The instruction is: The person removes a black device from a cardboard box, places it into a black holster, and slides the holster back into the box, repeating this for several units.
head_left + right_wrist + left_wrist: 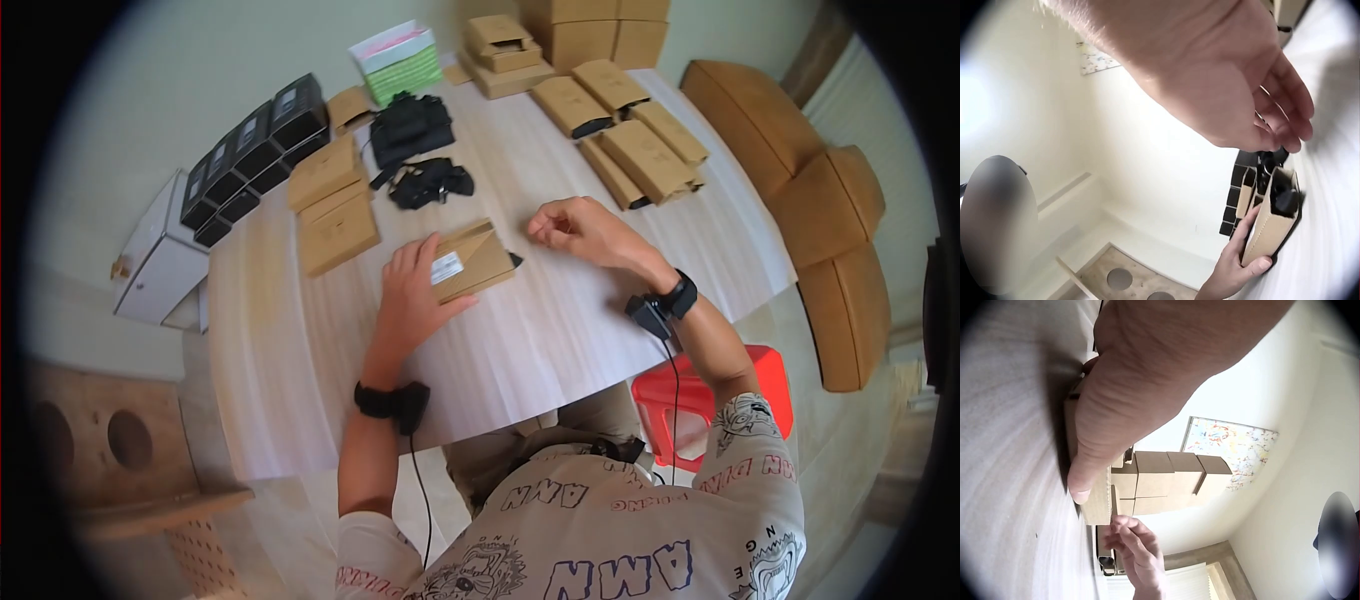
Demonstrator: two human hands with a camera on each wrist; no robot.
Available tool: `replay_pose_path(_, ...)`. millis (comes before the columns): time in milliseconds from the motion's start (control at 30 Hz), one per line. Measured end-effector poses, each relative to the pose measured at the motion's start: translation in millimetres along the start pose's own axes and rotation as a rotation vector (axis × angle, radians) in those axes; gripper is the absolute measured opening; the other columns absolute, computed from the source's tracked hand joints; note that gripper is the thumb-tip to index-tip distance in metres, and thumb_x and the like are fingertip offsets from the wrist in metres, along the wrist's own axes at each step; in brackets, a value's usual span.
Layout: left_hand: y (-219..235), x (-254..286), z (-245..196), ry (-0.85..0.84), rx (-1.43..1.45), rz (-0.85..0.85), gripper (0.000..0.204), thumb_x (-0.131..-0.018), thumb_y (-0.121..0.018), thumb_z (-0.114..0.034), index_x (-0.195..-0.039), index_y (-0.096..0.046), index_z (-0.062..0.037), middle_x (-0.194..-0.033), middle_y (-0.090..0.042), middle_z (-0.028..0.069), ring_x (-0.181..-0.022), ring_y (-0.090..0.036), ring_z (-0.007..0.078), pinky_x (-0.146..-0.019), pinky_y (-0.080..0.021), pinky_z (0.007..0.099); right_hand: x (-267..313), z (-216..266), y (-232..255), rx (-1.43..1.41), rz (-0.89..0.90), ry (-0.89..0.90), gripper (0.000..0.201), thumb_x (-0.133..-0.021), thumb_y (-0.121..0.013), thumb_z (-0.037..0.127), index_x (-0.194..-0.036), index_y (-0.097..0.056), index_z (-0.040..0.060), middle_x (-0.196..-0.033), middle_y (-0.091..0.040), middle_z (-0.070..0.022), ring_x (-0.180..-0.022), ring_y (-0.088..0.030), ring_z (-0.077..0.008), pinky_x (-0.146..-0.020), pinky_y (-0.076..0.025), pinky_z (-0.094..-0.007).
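A small cardboard box [483, 262] with a white label lies on the table. My left hand [412, 298] grips its left side, thumb along the near edge and fingers over the top. Black material [1286, 201] shows inside the box's open right end in the right wrist view. Just right of that end, my right hand [592, 232] is raised above the table, its fingers loosely curled; nothing visible is held. The left wrist view shows my left thumb against the box's cardboard side [1099, 503] and my right hand [1142, 557] beyond it.
Black items [430, 183] lie behind the box, with brown boxes [340, 232] and stacked black boxes [250, 150] to the left. Several cardboard packages [648, 160] sit back right. A green-and-white bag [400, 68] stands at the rear; a red stool [765, 385] is near the right edge.
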State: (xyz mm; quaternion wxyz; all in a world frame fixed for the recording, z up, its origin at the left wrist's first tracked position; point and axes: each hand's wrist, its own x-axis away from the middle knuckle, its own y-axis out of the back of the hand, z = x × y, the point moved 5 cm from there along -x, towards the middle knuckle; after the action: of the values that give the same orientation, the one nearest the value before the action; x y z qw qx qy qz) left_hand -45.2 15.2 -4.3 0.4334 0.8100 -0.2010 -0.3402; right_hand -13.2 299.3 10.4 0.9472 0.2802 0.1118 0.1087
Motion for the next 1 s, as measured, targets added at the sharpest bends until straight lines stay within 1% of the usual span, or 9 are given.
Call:
replay_pose_path(233,4,-2,-4,0.015,0.066,0.028,0.100,-0.072,-0.096,-0.037,-0.153,-0.048,-0.0007,-0.140,-0.056,0.0193,-0.130,-0.053,0.0398,-0.111,-0.041,0.0495,-39,-4,-47,-0.215,0.325,-0.039,0.028,-0.096,-0.074,0.016,-0.117,-0.068,-0.0008,-0.074,-0.063,0.0007,-0.065,-0.055,-0.0073,-0.061,-0.046,-0.0263)
replay_pose_path(267,5,-3,-5,-0.005,0.096,0.038,0.101,-0.071,-0.096,-0.036,-0.153,-0.048,-0.0015,-0.140,-0.056,0.0188,-0.130,-0.053,0.0392,-0.111,-0.041,0.0492,-31,2,-48,-0.369,0.373,-0.187,0.025,-0.094,-0.077,0.017,-0.111,-0.069,0.0004,-0.072,-0.059,0.0036,-0.064,-0.051,-0.0055,-0.060,-0.042,-0.0263)
replay_pose_path(500,11,-4,-1,-0.003,0.083,0.072,0.101,-0.067,-0.097,-0.033,-0.152,-0.051,-0.0037,-0.137,-0.058,0.0175,-0.128,-0.055,0.0383,-0.111,-0.041,0.0483,-32,-17,-59,-0.338,0.324,-0.117,0.011,-0.091,-0.075,0.011,-0.094,-0.071,0.0003,-0.069,-0.053,0.0071,-0.065,-0.049,-0.0045,-0.059,-0.039,-0.0281)
replay_pose_path(567,19,-4,7,0.025,0.102,0.030,0.101,-0.066,-0.098,-0.038,-0.150,-0.054,-0.0038,-0.134,-0.059,0.0177,-0.126,-0.056,0.0388,-0.109,-0.042,0.0482,-34,-25,-29,-0.264,0.147,-0.167,0.007,-0.088,-0.073,0.008,-0.089,-0.072,0.0003,-0.068,-0.056,0.0077,-0.065,-0.050,-0.0043,-0.059,-0.040,-0.0271)
replay_pose_path(633,22,0,14,0.047,0.062,0.038,0.102,-0.066,-0.098,-0.042,-0.149,-0.054,-0.0037,-0.133,-0.059,0.0179,-0.125,-0.057,0.0392,-0.109,-0.043,0.0482,-32,-42,-11,-0.229,0.140,-0.191,0.011,-0.087,-0.072,0.006,-0.095,-0.071,-0.0008,-0.073,-0.064,0.0017,-0.068,-0.059,-0.0105,-0.065,-0.048,-0.0301)
replay_pose_path(700,21,0,20,0.060,0.020,0.043,0.102,-0.066,-0.098,-0.045,-0.149,-0.055,-0.0035,-0.132,-0.060,0.0181,-0.124,-0.057,0.0396,-0.108,-0.044,0.0483,-27,-36,17,0.112,-0.116,-0.086,0.020,-0.087,-0.069,0.005,-0.106,-0.071,-0.0020,-0.090,-0.072,-0.0104,-0.079,-0.069,-0.0200,-0.076,-0.054,-0.0354)
replay_pose_path(733,20,1,22,0.079,0.010,0.036,0.103,-0.066,-0.097,-0.049,-0.149,-0.055,-0.0037,-0.132,-0.060,0.0179,-0.123,-0.057,0.0397,-0.108,-0.044,0.0480,-26,-29,20,0.112,-0.118,-0.065,0.036,-0.088,-0.068,0.004,-0.123,-0.067,-0.0009,-0.122,-0.070,-0.0204,-0.105,-0.070,-0.0310,-0.094,-0.055,-0.0421)
replay_pose_path(833,22,3,22,0.122,-0.006,0.046,0.103,-0.067,-0.096,-0.051,-0.149,-0.055,-0.0038,-0.133,-0.060,0.0179,-0.124,-0.057,0.0394,-0.109,-0.043,0.0478,-25,-1,10,0.321,-0.219,0.232,0.046,-0.090,-0.071,0.009,-0.135,-0.064,0.0021,-0.141,-0.061,-0.0196,-0.125,-0.063,-0.0352,-0.105,-0.050,-0.0450)
replay_pose_path(1000,43,15,28,0.154,-0.087,0.080,0.100,-0.068,-0.097,-0.045,-0.149,-0.055,-0.0036,-0.137,-0.060,0.0185,-0.128,-0.056,0.0390,-0.110,-0.043,0.0477,-21,16,-23,0.490,-0.083,0.300,0.057,-0.088,-0.083,0.025,-0.138,-0.064,0.0067,-0.141,-0.061,-0.0176,-0.131,-0.057,-0.0387,-0.112,-0.045,-0.0469)
